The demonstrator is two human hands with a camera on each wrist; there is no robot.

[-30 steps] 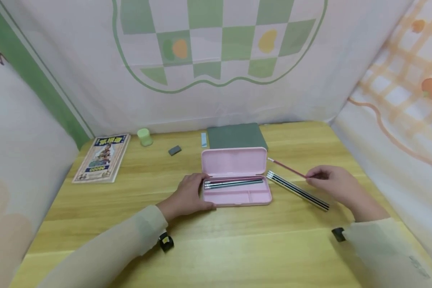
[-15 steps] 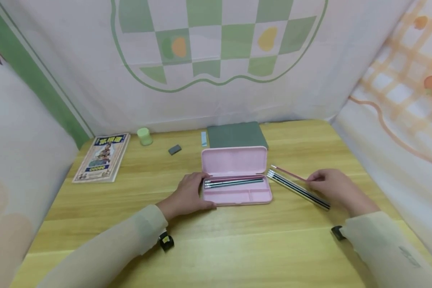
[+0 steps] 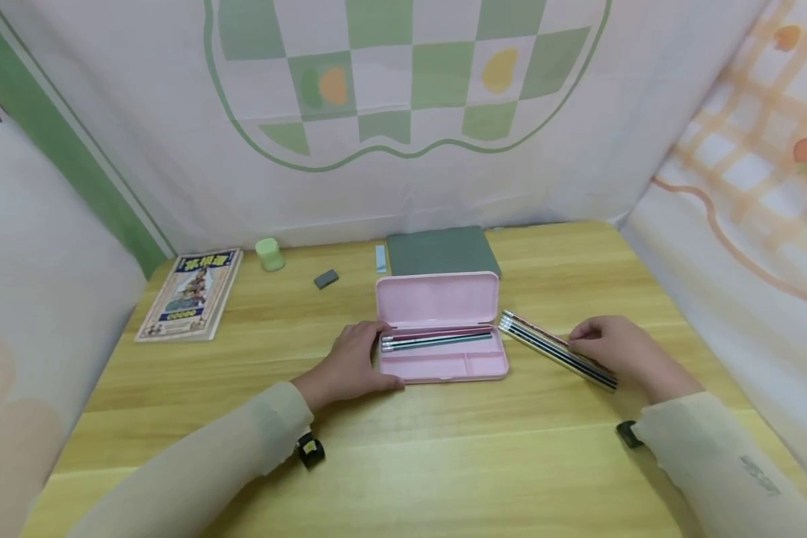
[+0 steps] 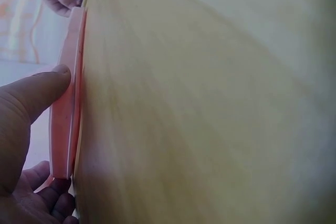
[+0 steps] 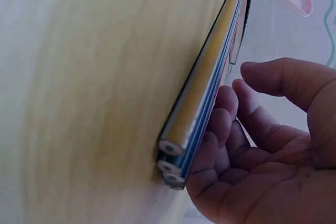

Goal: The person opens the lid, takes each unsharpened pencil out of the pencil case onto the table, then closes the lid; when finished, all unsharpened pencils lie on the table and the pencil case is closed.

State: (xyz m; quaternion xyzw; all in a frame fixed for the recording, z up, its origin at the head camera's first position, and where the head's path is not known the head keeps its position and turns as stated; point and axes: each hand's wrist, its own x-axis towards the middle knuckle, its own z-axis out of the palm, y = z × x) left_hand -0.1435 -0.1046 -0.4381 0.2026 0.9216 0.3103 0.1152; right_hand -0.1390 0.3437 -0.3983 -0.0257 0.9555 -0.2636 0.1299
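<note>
A pink pencil case (image 3: 424, 368) lies open on the table, with several pencils (image 3: 437, 341) in its rear compartment. My left hand (image 3: 353, 366) grips its left end, thumb at the front wall and fingers round the back; the left wrist view shows the thumb on the pink side (image 4: 65, 124). To the right of the case, striped pencils (image 3: 558, 355) lie side by side at a slant, with a red pencil (image 3: 536, 327) along their far side. My right hand (image 3: 615, 347) is beside them. In the right wrist view its loosely bent fingers (image 5: 223, 114) rest by the pencils, thumb apart.
Behind the case lies a dark green notebook (image 3: 440, 250), with a light blue strip (image 3: 380, 258) beside it. A grey eraser (image 3: 326, 279), a green cup-like object (image 3: 270, 255) and a book (image 3: 191, 295) are at the back left. Fabric walls surround the wooden table (image 3: 417, 463).
My right hand has lowered the red pencil, moving it toward me and down alongside the striped pencils, and its fingers have loosened. The left hand stays on the case.
</note>
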